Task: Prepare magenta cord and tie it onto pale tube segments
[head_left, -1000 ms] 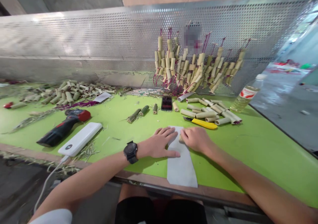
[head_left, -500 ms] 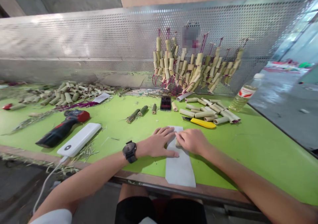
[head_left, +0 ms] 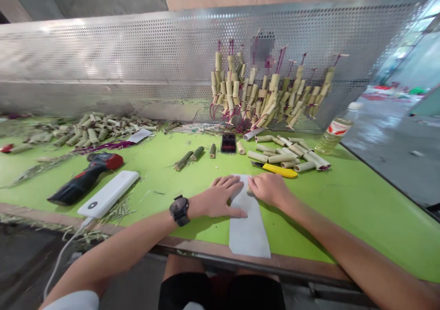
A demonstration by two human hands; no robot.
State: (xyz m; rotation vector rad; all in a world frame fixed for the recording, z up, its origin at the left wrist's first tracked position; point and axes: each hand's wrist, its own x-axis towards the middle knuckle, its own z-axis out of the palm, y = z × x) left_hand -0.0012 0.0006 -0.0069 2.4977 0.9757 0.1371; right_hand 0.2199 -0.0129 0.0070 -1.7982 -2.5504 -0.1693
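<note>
A pale grey strip of paper or sandpaper (head_left: 249, 232) lies lengthwise on the green table before me. My left hand (head_left: 222, 198), with a black watch at the wrist, rests flat across its left side, fingers spread and thumb out over the strip. My right hand (head_left: 270, 189) is closed round a short bamboo piece (head_left: 249, 190) at the strip's right edge; most of the piece is hidden under the fingers. Just beyond that hand lies a yellow utility knife (head_left: 279, 170) with its dark blade pointing left.
Cut bamboo tubes (head_left: 285, 156) lie behind the knife, beside a bottle of yellowish liquid (head_left: 336, 130). Strung bamboo pieces (head_left: 261, 94) hang on a perforated metal panel (head_left: 137, 62). To the left are a cordless drill (head_left: 85, 177), a cabled white power bank (head_left: 110, 194) and a bamboo heap (head_left: 92, 129).
My right hand has shifted slightly right and away from me with the bamboo piece, toward the strip's right edge. My left hand has stayed in place.
</note>
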